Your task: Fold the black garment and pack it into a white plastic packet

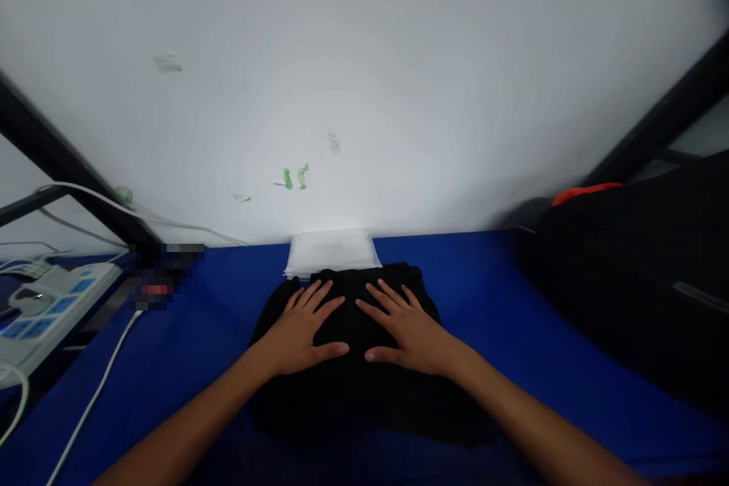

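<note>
A black piece of cloth (364, 402), perhaps a garment, lies folded on a blue surface (472, 281). My left hand (299, 334) rests flat on its left part with the fingers spread. On the right part lies my right hand (413, 330), palm down, its fingers likewise apart. The two thumbs point toward each other with a small gap of cloth between them. Just behind the cloth's far edge sits a stack of white sheets or thin packets (333, 249), partly covered by the cloth. What kind of garment it is, I cannot tell.
A power strip (62, 311) with plugs and white cables is at the left. A white cable (94, 402) runs to a blurred-out device (162, 277). A large black bag-like object (632, 281) with an orange-red strip stands at the right. Behind is a white wall (364, 91) between dark frame bars.
</note>
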A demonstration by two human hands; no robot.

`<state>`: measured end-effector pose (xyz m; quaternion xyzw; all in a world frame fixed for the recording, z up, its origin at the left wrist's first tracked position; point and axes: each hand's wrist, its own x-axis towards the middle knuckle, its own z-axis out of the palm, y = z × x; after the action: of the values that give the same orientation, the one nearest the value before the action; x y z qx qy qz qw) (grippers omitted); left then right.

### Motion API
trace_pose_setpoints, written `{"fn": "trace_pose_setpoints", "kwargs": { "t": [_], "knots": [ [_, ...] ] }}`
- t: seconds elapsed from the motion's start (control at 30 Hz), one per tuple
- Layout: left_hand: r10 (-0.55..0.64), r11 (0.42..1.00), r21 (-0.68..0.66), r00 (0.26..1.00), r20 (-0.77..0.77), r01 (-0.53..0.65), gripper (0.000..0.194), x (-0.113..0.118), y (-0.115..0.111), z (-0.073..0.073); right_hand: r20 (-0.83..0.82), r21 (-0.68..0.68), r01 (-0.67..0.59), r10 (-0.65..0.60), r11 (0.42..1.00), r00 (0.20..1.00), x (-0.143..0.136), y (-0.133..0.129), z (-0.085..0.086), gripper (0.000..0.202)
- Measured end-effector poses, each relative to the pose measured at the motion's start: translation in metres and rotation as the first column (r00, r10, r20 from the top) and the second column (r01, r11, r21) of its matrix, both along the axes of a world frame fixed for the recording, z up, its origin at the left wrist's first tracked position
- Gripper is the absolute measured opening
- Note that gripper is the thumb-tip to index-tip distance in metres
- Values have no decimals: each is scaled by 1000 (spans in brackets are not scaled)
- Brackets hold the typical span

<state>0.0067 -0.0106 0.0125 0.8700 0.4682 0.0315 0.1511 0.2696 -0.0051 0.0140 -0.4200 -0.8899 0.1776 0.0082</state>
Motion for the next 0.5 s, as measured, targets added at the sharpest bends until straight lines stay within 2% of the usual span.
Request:
{"fn": "trace_pose_setpoints", "kwargs": {
  "t": [0.5],
  "knots": [
    [-11,1000,18,1000,15,11,80,-2,1,-4,-31,31,-6,7,1000,999,1,0,-4,89]
  ]
}}
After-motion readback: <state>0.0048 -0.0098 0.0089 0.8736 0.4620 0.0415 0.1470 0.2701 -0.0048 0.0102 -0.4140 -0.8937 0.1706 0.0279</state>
